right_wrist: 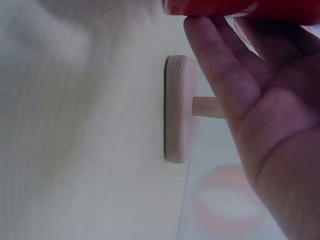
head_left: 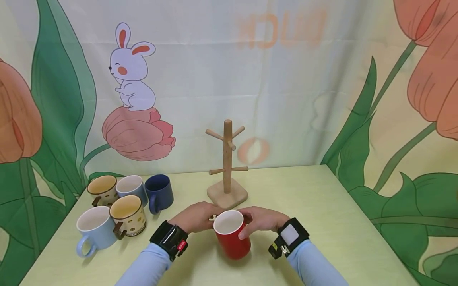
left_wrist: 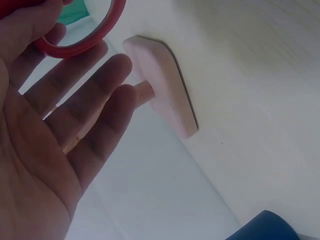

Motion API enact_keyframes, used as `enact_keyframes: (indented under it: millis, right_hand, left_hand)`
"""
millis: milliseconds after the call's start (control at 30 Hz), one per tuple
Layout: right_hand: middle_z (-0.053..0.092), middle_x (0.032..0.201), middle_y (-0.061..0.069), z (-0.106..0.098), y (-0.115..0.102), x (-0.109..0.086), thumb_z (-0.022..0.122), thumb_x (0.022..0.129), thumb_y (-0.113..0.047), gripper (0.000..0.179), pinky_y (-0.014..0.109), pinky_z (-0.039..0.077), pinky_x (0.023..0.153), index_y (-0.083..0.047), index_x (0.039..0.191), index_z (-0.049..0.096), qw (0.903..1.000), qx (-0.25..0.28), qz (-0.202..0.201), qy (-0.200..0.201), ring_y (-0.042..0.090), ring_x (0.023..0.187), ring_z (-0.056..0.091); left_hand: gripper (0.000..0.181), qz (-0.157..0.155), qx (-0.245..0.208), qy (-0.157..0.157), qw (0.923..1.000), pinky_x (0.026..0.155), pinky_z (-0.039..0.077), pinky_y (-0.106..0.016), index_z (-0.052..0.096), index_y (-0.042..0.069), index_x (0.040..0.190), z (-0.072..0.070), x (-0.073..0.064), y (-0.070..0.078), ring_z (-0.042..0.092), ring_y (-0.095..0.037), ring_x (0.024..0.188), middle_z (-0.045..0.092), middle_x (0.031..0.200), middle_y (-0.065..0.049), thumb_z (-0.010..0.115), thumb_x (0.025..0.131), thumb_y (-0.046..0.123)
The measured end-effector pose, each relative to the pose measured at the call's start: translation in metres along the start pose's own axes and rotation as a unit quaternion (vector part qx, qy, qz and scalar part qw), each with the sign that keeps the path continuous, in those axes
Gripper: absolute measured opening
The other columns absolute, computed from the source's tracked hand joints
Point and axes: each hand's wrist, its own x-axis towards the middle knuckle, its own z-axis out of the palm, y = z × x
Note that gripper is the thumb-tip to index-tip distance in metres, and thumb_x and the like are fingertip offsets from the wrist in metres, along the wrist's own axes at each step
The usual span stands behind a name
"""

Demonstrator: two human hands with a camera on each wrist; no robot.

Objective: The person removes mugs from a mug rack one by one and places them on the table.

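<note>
A red mug (head_left: 234,241) with a white inside is upright between both hands, in front of a wooden mug stand (head_left: 227,159). My right hand (head_left: 265,219) grips its right side, thumb on the near face and fingers behind. From the left, my left hand (head_left: 197,217) pinches the mug at its handle (left_wrist: 80,49), a red loop in the left wrist view. The other left fingers (left_wrist: 107,125) spread loosely below that loop. In the right wrist view, the mug's underside edge shows above the fingertips and it seems raised off the table. The head view mostly hides the handle.
Left on the table (head_left: 304,206) are a dark blue mug (head_left: 162,192), a light blue mug (head_left: 96,228), another pale blue one (head_left: 131,188) and two spotted mugs with yellow insides (head_left: 129,214) (head_left: 103,190). A printed curtain (head_left: 200,79) hangs behind the table.
</note>
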Motion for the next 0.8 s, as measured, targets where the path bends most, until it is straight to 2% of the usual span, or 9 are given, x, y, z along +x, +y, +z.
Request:
enact_keyframes:
  millis: [100,233,433,567,700,800]
  right_hand:
    - [0.065,0.121,0.006,-0.001,0.001,-0.001,0.074,0.085,-0.016,0.057,0.035,0.045,0.1,-0.001,0.136,0.054,0.9999,0.011,-0.001,-0.012,0.02,0.112,0.06]
    - [0.063,0.124,0.007,-0.004,0.004,-0.002,0.073,0.087,-0.019,0.06,0.034,0.045,0.101,0.001,0.139,0.051,0.9998,0.011,-0.007,-0.012,0.02,0.114,0.059]
    - [0.061,0.128,0.009,-0.012,0.01,-0.007,0.07,0.09,-0.028,0.065,0.036,0.044,0.101,0.003,0.142,0.047,0.9986,0.029,-0.027,0.036,0.021,0.117,0.056]
    - [0.06,0.129,0.011,-0.014,0.014,-0.01,0.069,0.092,-0.03,0.065,0.038,0.045,0.1,0.004,0.143,0.046,0.9964,0.042,-0.037,0.063,0.022,0.118,0.056]
    - [0.058,0.133,0.013,-0.014,0.018,-0.011,0.067,0.095,-0.029,0.063,0.04,0.046,0.1,0.003,0.144,0.045,0.9941,0.052,-0.041,0.086,0.023,0.119,0.056]
    - [0.057,0.136,0.013,-0.013,0.02,-0.012,0.065,0.097,-0.029,0.06,0.043,0.044,0.103,0.0,0.145,0.046,0.9919,0.056,-0.038,0.108,0.024,0.122,0.055]
  left_hand:
    - [0.009,0.015,-0.001,0.001,0.9999,0.072,0.05,-0.026,0.075,0.02,0.099,-0.001,0.0,0.0,0.056,-0.007,0.073,0.064,0.08,0.014,0.075,0.09,0.02]
    - [0.006,0.018,-0.008,-0.003,0.9998,0.067,0.048,-0.022,0.078,0.018,0.094,-0.001,-0.001,0.0,0.051,-0.004,0.066,0.062,0.074,0.016,0.076,0.089,0.018]
    - [0.003,0.035,-0.006,0.021,0.9992,0.062,0.043,-0.021,0.075,0.017,0.085,0.004,-0.004,-0.001,0.048,-0.003,0.063,0.058,0.069,0.015,0.076,0.088,0.017]
    - [0.004,0.044,-0.026,0.034,0.9981,0.059,0.041,-0.02,0.075,0.016,0.086,0.006,-0.006,-0.002,0.046,0.0,0.063,0.06,0.071,0.014,0.074,0.09,0.017]
    - [0.005,0.032,-0.052,0.04,0.9973,0.061,0.044,-0.02,0.076,0.016,0.088,0.007,-0.008,-0.005,0.049,0.001,0.065,0.065,0.076,0.016,0.072,0.091,0.016]
    - [0.005,0.003,-0.078,0.037,0.9963,0.061,0.046,-0.021,0.076,0.018,0.09,0.01,-0.01,-0.006,0.052,0.0,0.066,0.067,0.076,0.014,0.072,0.092,0.019]
